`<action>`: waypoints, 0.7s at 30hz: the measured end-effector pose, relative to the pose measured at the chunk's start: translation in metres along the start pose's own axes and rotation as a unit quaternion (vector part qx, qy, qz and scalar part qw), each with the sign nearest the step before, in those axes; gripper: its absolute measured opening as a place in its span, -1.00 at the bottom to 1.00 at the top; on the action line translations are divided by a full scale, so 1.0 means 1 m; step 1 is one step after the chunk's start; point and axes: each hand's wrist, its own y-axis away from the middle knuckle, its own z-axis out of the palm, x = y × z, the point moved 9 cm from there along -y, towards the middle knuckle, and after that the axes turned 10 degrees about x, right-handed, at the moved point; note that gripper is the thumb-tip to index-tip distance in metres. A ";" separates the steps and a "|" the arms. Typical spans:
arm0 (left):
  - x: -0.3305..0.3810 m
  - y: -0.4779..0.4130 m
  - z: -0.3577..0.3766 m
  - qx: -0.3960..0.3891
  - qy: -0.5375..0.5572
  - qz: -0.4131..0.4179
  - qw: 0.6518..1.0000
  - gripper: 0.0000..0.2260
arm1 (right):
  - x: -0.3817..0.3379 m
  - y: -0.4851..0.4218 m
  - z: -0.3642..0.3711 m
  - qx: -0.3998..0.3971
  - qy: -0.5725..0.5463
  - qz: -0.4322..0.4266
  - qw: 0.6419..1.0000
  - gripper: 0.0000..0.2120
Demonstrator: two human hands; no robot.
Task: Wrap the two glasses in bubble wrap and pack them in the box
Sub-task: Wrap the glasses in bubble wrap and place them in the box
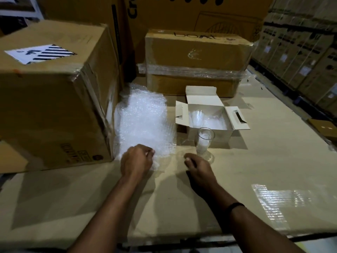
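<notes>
A sheet of bubble wrap lies flat on the cardboard work surface, left of centre. My left hand pinches its near edge with curled fingers. My right hand is curled at the sheet's near right corner, where a faint clear edge reaches my thumb. One empty glass stands upright just beyond my right hand, in front of the open white box. A second glass lies inside the box on its left side, with more bubble wrap beside it.
A large brown carton stands close on the left, touching the sheet. A stretch-wrapped carton sits behind the white box. Stacked cartons line the right. A small box lies at the right edge. The surface's front edge is near me.
</notes>
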 end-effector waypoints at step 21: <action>0.044 0.084 0.043 -0.225 -0.029 0.177 0.958 -0.68 | 0.027 0.039 -0.068 0.107 -0.181 0.374 0.904 -0.72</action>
